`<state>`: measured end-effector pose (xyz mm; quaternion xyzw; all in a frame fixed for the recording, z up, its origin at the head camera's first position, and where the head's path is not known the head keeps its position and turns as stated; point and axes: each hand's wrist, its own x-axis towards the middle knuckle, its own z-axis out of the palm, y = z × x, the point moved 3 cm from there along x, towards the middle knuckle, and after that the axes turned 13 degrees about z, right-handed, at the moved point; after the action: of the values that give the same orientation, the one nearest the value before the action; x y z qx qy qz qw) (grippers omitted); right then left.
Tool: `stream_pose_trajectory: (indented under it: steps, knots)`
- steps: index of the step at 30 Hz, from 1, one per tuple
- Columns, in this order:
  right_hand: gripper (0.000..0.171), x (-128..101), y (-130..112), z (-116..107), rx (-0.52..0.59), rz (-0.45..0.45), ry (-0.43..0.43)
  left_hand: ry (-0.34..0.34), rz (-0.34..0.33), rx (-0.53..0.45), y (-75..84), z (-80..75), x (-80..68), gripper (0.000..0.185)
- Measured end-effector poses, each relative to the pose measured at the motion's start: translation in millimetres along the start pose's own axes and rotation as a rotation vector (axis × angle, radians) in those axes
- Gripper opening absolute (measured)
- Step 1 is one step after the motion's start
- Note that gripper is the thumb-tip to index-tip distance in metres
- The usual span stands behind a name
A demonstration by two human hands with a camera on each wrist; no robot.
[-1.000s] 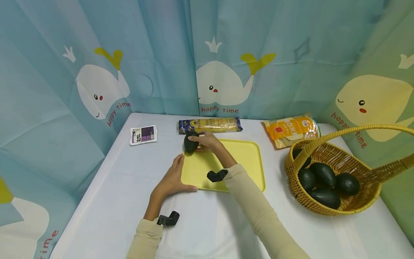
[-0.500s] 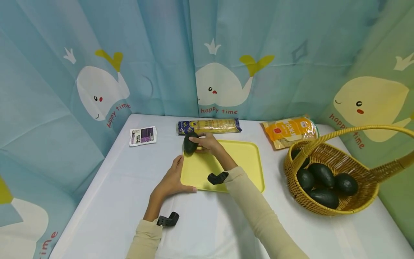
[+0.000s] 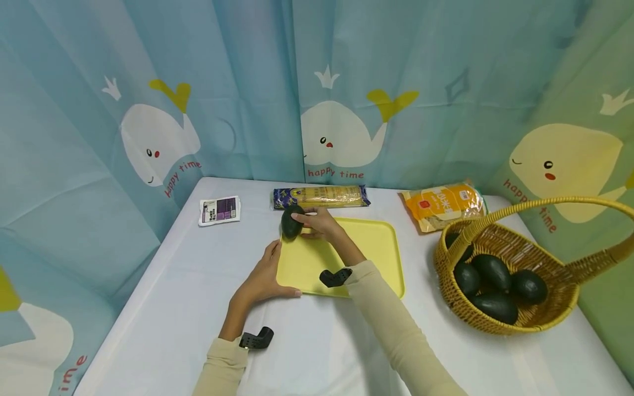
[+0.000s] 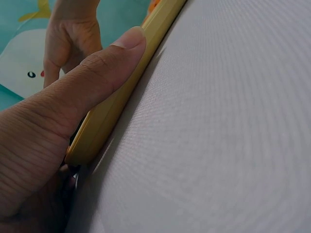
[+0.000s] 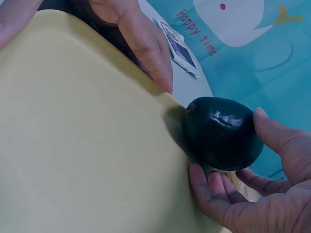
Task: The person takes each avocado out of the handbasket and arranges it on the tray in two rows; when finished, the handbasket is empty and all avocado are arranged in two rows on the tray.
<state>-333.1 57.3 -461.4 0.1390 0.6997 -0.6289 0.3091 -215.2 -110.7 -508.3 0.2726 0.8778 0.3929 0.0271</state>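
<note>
My right hand [image 3: 321,224] holds a dark green avocado [image 5: 221,133] between thumb and fingers at the far left corner of a yellow tray [image 3: 366,242]. In the right wrist view the thumb presses the avocado's side while the fingertips sit beneath it, right by the tray's rim. My left hand [image 3: 263,278] braces the near left corner of the tray. Its straight thumb [image 4: 104,68] lies along the front wall, and its fingers extend along the left side. Apart from the avocado in my hand, the tray shows a bare yellow floor.
A wicker basket [image 3: 500,324] with a tall handle and several avocados stands at the right. Behind the tray lies a noodle pack [image 3: 322,196]. An orange grain bag [image 3: 443,206] is at the back right, a small white-and-purple packet [image 3: 219,210] at the back left. Printed curtains enclose the table.
Both hands and the avocado keep their places against the tray. The whole head view has shifted slightly, so everything appears a little lower.
</note>
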Motion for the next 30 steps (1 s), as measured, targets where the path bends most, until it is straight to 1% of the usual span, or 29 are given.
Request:
stream_pose_trajectory:
  steps: [5,9,15,24,30]
  knots:
    - [0.065,-0.5,0.9,-0.7,0.006,0.006,-0.004,-0.009,-0.006,-0.002,1.9,-0.6,-0.7,0.139]
    - [0.064,-0.8,1.3,-0.5,0.01,0.003,-0.009,-0.01,-0.006,-0.002,2.0,-0.9,-1.1,0.139]
    - [0.063,-2.1,1.8,-1.6,0.014,-0.003,-0.01,0.003,0.01,-0.005,3.6,-1.6,-1.0,0.139]
    - [0.063,-4.1,4.5,-5.7,0.003,-0.003,-0.012,0.0,0.007,0.006,1.3,0.0,-1.0,0.14]
    - [0.063,-10.5,3.5,-9.6,-0.008,-0.009,-0.019,0.0,-0.001,0.01,-1.1,0.6,-0.6,0.141]
